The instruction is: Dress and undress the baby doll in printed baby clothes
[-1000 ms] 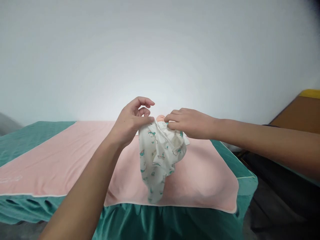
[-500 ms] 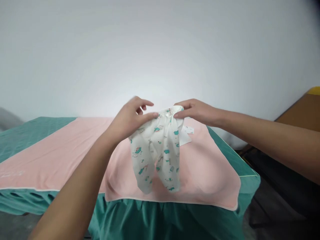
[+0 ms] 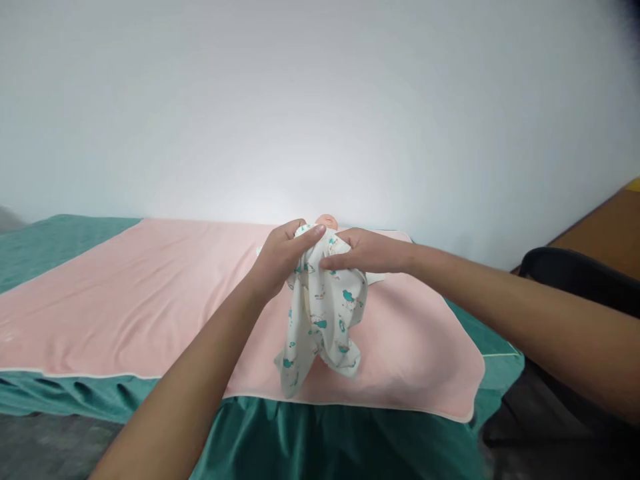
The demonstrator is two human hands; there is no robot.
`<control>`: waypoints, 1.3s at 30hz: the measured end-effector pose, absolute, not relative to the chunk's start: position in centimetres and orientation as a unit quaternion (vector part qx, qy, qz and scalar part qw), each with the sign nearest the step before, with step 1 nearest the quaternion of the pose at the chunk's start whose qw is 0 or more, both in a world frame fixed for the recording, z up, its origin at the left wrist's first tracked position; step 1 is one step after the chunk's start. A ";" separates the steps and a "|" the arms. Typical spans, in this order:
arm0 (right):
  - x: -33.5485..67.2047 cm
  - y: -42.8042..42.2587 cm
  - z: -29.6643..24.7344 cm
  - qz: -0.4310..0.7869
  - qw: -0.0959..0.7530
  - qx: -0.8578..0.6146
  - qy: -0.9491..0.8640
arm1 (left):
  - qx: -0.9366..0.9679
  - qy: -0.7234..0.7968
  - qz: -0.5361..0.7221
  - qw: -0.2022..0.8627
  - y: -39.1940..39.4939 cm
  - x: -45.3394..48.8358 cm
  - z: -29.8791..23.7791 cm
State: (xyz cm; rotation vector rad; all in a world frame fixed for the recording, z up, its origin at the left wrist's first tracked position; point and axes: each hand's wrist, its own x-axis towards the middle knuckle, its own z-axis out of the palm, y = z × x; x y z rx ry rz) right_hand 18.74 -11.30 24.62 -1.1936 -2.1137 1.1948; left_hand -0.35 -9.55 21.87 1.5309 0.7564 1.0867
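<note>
A small pair of white baby pants with green and red prints hangs bunched from both my hands, legs downward. My left hand is closed on the waist, thumb lying on top. Beside it my right hand pinches the cloth near the waist. Just behind the pants shows the head of a baby doll; its body is mostly hidden by the pants and my hands. A bit of white printed cloth sticks out right of the pants, on the pink blanket.
The pink blanket lies over a bed with a green cover. A pale wall rises behind the bed. At the right stand a black chair and a brown board or panel.
My hands have come closer together, and the left now grips the waist. The pants are more gathered and twisted. The doll's head has come into sight.
</note>
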 end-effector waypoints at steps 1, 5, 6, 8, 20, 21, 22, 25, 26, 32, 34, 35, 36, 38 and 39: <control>18.3 -11.0 24.1 0.438 0.250 -0.428 -0.750 | 0.626 0.301 0.452 0.559 -9.4 -0.2 21.1; 18.0 -9.5 22.8 0.489 0.425 -0.419 -0.636 | 0.639 0.255 0.328 0.647 -9.2 -0.3 18.4; 18.3 -9.0 22.6 0.511 0.445 -0.413 -0.608 | 0.645 0.257 0.298 0.655 -9.2 -0.5 17.7; 18.9 -8.4 22.1 0.560 0.444 -0.407 -0.569 | 0.626 0.264 0.299 0.670 -9.1 -0.7 16.6; 19.1 -7.6 16.1 0.586 0.351 -0.455 -0.572 | 0.497 0.295 0.352 0.736 -8.0 -0.2 12.1; 19.1 -7.3 15.7 0.591 0.401 -0.453 -0.534 | 0.506 0.283 0.329 0.745 -8.3 -0.1 12.0; 19.1 -7.1 15.4 0.607 0.436 -0.442 -0.496 | 0.513 0.271 0.309 0.753 -8.5 0.0 11.8; 18.9 -7.1 14.2 0.671 0.460 -0.405 -0.416 | 0.492 0.252 0.311 0.773 -8.6 0.3 11.0; 18.9 -7.3 13.7 0.685 0.451 -0.399 -0.410 | 0.474 0.252 0.328 0.777 -8.5 0.4 10.7; 19.3 -10.0 11.6 0.736 0.263 -0.389 -0.487 | 0.408 0.250 0.356 0.803 -7.9 1.1 8.7; 19.8 -10.3 11.4 0.729 0.252 -0.386 -0.506 | 0.409 0.250 0.351 0.804 -8.2 1.6 8.8; 20.0 -10.2 11.4 0.715 0.277 -0.391 -0.509 | 0.415 0.253 0.353 0.799 -8.4 1.8 9.0; 20.3 -10.1 11.5 0.696 0.315 -0.401 -0.506 | 0.426 0.259 0.354 0.791 -8.6 2.0 9.3; 20.9 -9.9 11.7 0.656 0.395 -0.415 -0.492 | 0.460 0.276 0.333 0.775 -9.0 2.3 10.0; 21.3 -9.9 11.8 0.643 0.421 -0.417 -0.485 | 0.480 0.283 0.312 0.770 -9.1 2.3 10.3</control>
